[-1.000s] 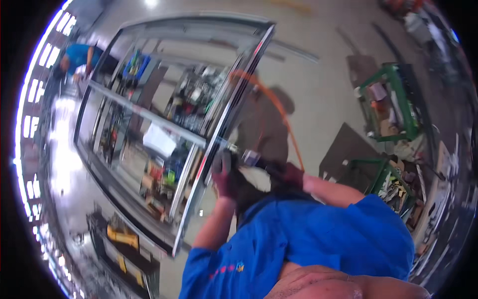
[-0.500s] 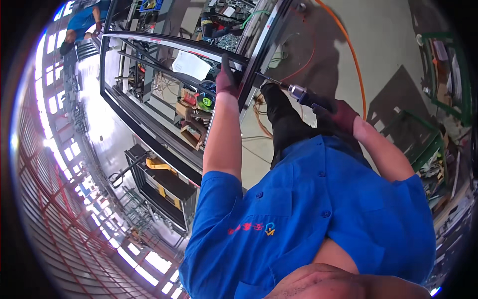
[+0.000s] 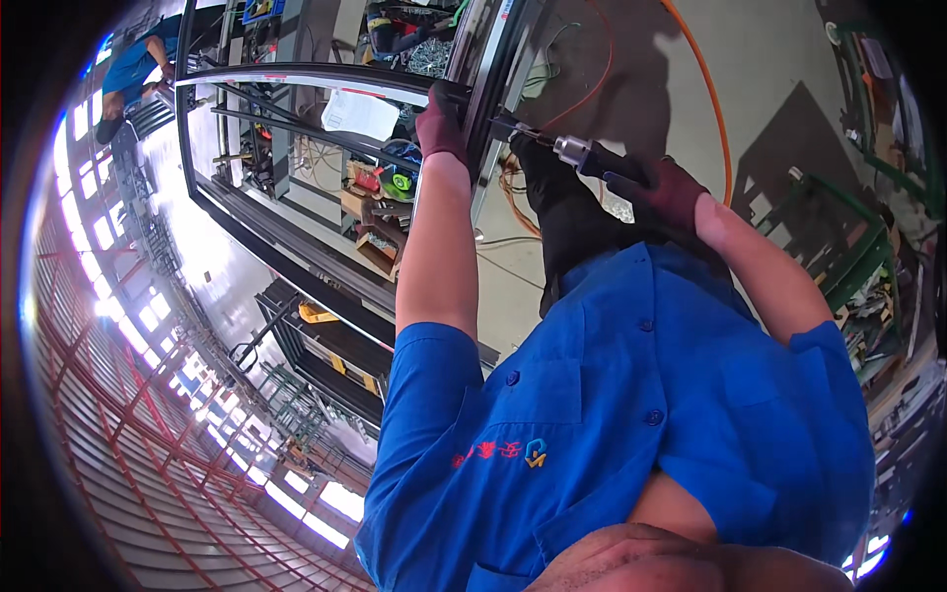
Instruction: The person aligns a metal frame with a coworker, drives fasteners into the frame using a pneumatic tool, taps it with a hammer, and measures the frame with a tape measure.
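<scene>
Two gloved hands work at a dark metal frame (image 3: 498, 61). The left arm reaches forward nearly straight, its hand (image 3: 441, 128) against the frame where the crossbar meets the side rail; whether its fingers close around the metal I cannot tell. The right arm bends at the elbow, its hand (image 3: 671, 189) wrapped around a power drill (image 3: 584, 158) whose bit points at the rail; contact is unclear. Below the frame lie white paper (image 3: 361, 114) and loose parts. An orange hose (image 3: 712, 94) crosses the grey floor (image 3: 764, 59), with green racks (image 3: 856, 259) to the right. At upper left, a co-worker in blue (image 3: 133, 67) bends over.
</scene>
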Motion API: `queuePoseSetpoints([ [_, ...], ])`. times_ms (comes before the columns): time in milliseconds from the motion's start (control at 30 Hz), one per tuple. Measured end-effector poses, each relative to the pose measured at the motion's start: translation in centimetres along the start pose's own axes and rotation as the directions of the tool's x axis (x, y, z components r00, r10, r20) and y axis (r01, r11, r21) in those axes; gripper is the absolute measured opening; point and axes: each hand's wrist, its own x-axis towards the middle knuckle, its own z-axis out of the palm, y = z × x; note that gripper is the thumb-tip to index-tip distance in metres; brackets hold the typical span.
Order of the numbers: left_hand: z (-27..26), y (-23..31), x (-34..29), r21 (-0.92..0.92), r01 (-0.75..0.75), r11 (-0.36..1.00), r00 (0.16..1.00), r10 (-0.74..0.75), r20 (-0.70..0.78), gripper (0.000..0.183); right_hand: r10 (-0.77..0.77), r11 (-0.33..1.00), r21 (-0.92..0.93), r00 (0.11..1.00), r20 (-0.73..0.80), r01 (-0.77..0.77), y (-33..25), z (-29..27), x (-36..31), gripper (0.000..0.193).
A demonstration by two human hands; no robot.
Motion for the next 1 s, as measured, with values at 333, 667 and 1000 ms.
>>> queuePoseSetpoints([
  [333, -0.3, -0.4, 0.6, -0.001, 0.044, 0.999, 0.999, -0.044, -0.018, 0.077, -0.023, 1.0, -0.013, 0.998, -0.051, 0.022, 0.4, 0.3, 0.3, 0.079],
  [667, 0.6, 0.8, -1.0, -0.025, 0.058, 0.998, 0.998, -0.058, -0.012, 0.071, -0.038, 0.999, -0.034, 0.995, -0.098, 0.035, 0.5, 0.4, -0.1, 0.081],
  [1000, 0.6, 1.3, -1.9, 0.1, -0.004, 0.995, 1.0, 0.001, 0.027, 0.078, -0.032, 0.998, -0.059, 0.999, -0.033, 0.03, 0.7, 0.0, 0.5, 0.086],
])
